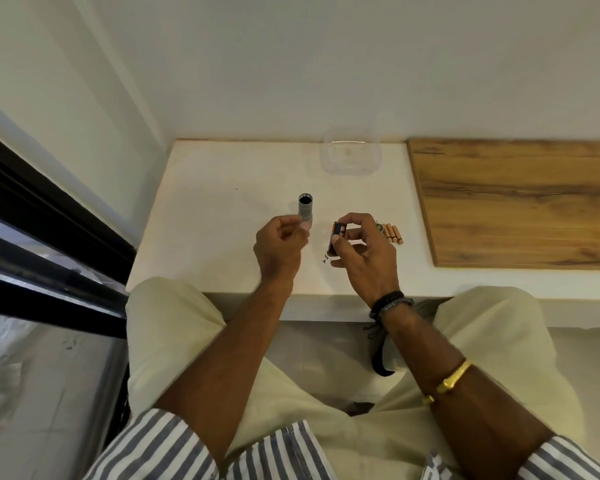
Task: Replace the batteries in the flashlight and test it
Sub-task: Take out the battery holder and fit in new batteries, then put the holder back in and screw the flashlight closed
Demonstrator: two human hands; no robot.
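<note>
A grey flashlight body [305,208] stands upright on the white table [222,216] with its open end up. My left hand [280,247] hovers just in front of it, fingers curled, fingertips near its base; whether it holds anything is unclear. My right hand [364,252] grips a black battery holder [337,237] with an orange-and-black battery in it, thumb and fingers pinched round it. Three orange batteries [393,233] lie side by side to the right of that hand, with the flashlight's small round cap [380,227] beside them.
A clear plastic container [352,152] sits at the table's back edge by the wall. A wooden board [520,202] covers the right part of the surface. Small dark scraps [325,258] lie below the holder. A black window frame runs along the left.
</note>
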